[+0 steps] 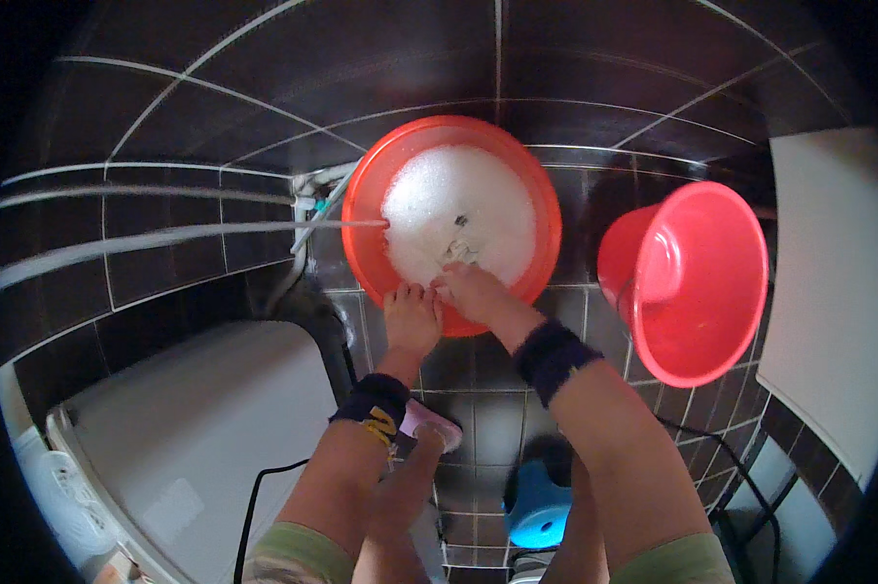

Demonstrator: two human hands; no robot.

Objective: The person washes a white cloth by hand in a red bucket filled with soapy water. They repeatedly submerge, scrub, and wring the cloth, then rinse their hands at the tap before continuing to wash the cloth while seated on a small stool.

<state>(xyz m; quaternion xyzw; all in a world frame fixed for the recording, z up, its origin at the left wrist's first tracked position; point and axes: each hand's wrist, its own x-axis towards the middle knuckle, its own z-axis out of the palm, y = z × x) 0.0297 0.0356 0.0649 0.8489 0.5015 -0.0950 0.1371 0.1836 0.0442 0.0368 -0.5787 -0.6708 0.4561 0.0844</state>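
Note:
An orange-red plastic basin [450,321] sits on the dark tiled floor, filled with white soap suds [453,182]. My left hand [413,317] reaches over its near rim, palm down, with the fingertips at the edge of the foam. Close beside it, my right hand [475,292] has its fingers curled at the suds. A bit of pale, wet fabric [442,293] shows between the two hands, and the right fingers seem to pinch it. More crumpled whitish fabric [461,252] pokes out of the foam beyond them. What lies under the suds is hidden.
A pink bucket [701,285] lies tilted at the right. A light-topped appliance [212,394] stands at the left. A pale hose or pipe [191,232] runs from the left to the basin. Below are a blue plastic stool [543,515] and a black cable [745,467].

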